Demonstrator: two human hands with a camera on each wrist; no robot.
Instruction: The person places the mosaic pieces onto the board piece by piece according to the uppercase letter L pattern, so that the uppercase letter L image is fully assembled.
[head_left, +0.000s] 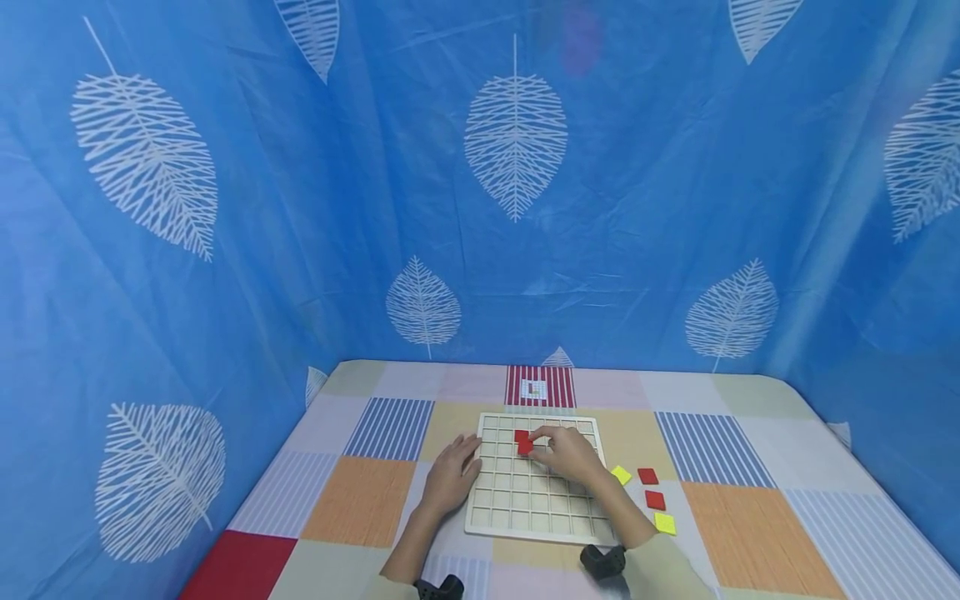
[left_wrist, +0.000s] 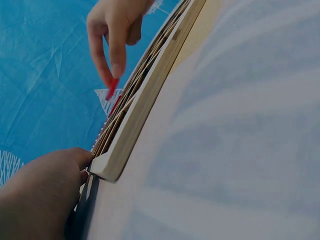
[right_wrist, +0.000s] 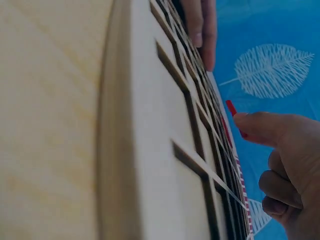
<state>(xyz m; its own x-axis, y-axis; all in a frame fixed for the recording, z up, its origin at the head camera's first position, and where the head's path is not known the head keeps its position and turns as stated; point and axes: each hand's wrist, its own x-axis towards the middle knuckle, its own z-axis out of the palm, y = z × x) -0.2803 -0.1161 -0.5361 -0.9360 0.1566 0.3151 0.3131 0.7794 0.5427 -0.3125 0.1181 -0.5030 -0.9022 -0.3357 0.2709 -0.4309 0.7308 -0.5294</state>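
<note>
A board (head_left: 510, 503) with a grid of square cells lies on the worktop (head_left: 358, 503), whose covering is patchwork: orange, red, pale and blue-striped squares. Beyond the board, on a red-and-white striped patch, is a small white card (head_left: 534, 389) with a grid on it. Blue sheeting (head_left: 600, 275) printed with large white leaves walls in the space behind the board and to both sides of it, creased in places.

The right hand (head_left: 567, 452) has its grip pinched, thumb and finger, on a red tile (head_left: 525, 447), tilted and just above the far half of the board. Another red tile (head_left: 521, 435) lies in the board's grid beside it. The left hand (head_left: 452, 478) touches the board's left edge, its grip relaxed. Right of the board lie two yellow tiles (head_left: 665, 523) and two red ones (head_left: 655, 500).
</note>
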